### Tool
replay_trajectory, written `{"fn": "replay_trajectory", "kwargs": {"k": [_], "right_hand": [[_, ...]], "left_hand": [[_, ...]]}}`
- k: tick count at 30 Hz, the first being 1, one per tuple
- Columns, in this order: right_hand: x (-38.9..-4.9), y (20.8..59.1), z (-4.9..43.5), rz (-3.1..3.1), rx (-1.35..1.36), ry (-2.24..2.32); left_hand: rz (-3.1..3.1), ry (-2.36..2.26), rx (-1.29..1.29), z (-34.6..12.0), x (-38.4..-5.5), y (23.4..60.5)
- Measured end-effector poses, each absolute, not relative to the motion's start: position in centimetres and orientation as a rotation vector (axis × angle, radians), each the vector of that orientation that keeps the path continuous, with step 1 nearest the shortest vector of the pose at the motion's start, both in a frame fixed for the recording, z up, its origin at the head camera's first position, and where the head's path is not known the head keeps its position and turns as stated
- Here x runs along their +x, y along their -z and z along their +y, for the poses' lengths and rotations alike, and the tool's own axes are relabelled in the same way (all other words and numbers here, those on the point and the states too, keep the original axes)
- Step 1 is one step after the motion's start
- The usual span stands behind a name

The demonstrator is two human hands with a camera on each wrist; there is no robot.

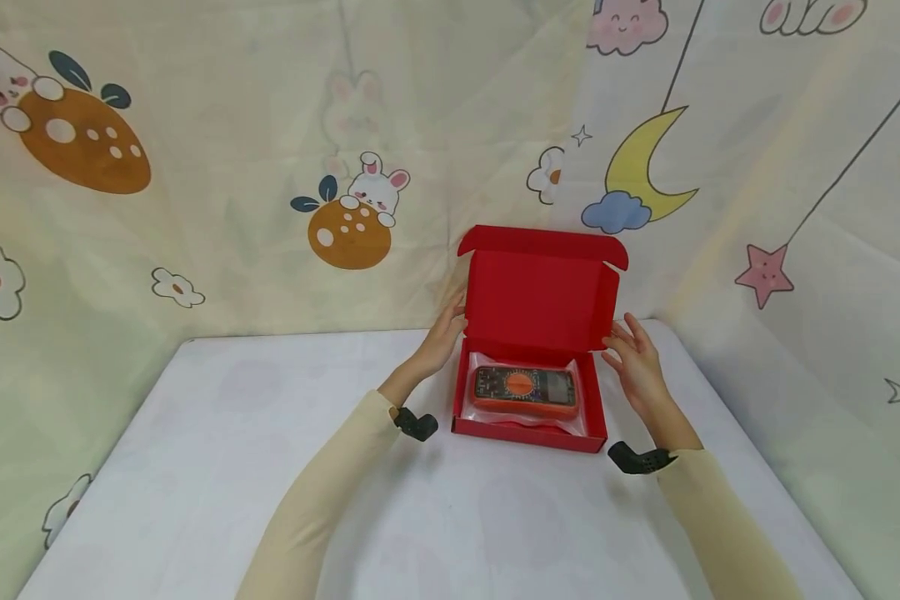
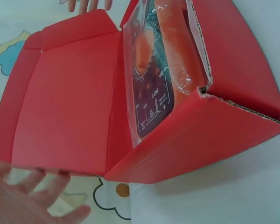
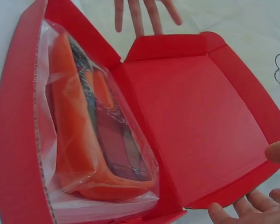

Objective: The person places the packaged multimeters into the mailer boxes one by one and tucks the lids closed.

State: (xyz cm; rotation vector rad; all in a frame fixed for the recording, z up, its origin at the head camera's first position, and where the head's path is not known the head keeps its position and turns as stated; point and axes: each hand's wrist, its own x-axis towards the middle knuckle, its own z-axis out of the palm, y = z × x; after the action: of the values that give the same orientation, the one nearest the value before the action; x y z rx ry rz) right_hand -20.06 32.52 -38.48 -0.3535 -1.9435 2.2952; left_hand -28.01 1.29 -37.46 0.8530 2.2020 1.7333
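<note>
A red cardboard box (image 1: pixel 528 433) stands on the table with its lid (image 1: pixel 542 300) raised upright at the back. Inside lies an orange and black multimeter (image 1: pixel 525 392) in a clear plastic bag (image 3: pixel 60 189), its round dial and small screen facing up. My left hand (image 1: pixel 438 340) is at the lid's left side, fingers stretched along the edge. On the opposite side, my right hand (image 1: pixel 637 371) has its fingertips by the lid's lower right edge. In the right wrist view the thumb (image 3: pixel 279 151) stands apart from the other fingers, near the lid's side flap.
A white table (image 1: pixel 255 442) spreads under the box, its back edge close behind the lid. Patterned cloth (image 1: pixel 240 167) with rabbits, a moon and stars hangs behind and at both sides. Each wrist wears a black camera mount (image 1: pixel 640 458).
</note>
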Motion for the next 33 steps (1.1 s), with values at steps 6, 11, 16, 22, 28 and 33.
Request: {"fn": "replay_trajectory", "kwargs": {"k": [6,11,16,22,28,33], "right_hand": [[-19.6,38.9,32.4,-1.916,-0.272,-2.377],[-19.3,39.1,32.3,-1.94,-0.233,-2.365],[-18.8,39.0,32.1,-2.025,-0.233,-2.316],[-18.5,38.9,32.0,-2.101,-0.246,-2.245],[-17.9,39.5,32.3,-2.159,-0.203,-2.187],[-17.2,39.8,32.5,-2.197,-0.171,-2.146]], "left_hand": [[2.066,-1.823,0.819,1.3,-28.7,38.8],[2.15,-1.784,0.829,1.6,-29.8,41.1],[2.19,-1.782,0.805,1.4,-30.0,42.3],[2.17,-1.773,0.784,1.3,-29.7,42.7],[2.155,-1.769,0.792,1.2,-29.1,43.0],[2.149,-1.77,0.78,1.1,-28.7,43.8]]}}
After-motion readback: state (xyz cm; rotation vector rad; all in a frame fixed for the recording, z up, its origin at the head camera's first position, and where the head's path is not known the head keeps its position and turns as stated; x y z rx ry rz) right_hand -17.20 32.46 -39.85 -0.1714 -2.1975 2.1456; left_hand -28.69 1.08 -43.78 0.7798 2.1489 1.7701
